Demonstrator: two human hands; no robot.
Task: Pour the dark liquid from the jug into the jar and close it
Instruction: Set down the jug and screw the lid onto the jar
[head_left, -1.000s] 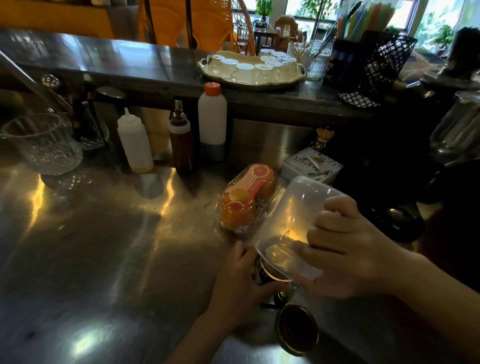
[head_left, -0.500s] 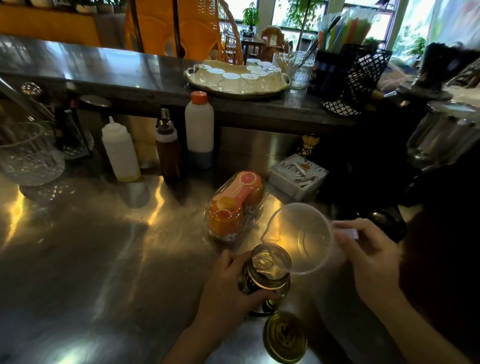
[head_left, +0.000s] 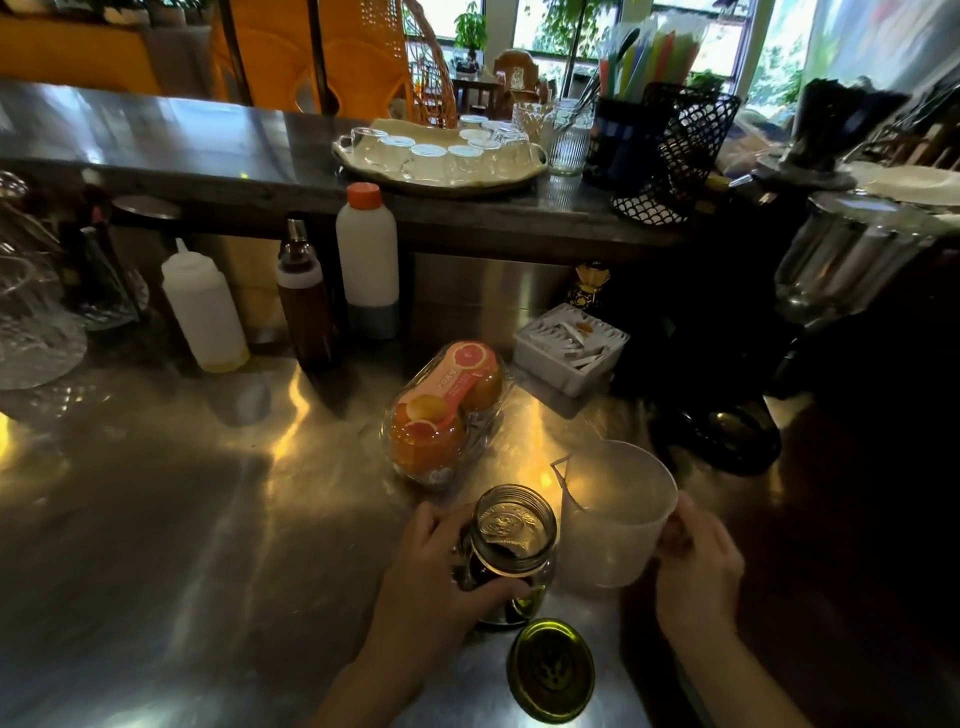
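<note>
A glass jar (head_left: 514, 530) stands open on the steel counter (head_left: 182, 519), with dark liquid in its lower part. My left hand (head_left: 431, 582) wraps around its left side. Just right of the jar, a translucent plastic jug (head_left: 613, 514) stands upright on the counter and looks empty. My right hand (head_left: 696, 566) grips the jug's handle. The jar's round gold-green lid (head_left: 550, 670) lies flat on the counter in front of the jar, between my two arms.
A clear pack of orange fruit (head_left: 447, 410) lies just behind the jar. Further back stand a squeeze bottle (head_left: 205, 306), a brown bottle (head_left: 306, 306), a white bottle (head_left: 366, 260) and a box of sachets (head_left: 569, 343). Dark equipment (head_left: 727, 431) crowds the right.
The jug went from tipped over the jar's mouth to upright on the counter right of the jar. My left hand stayed on the jar.
</note>
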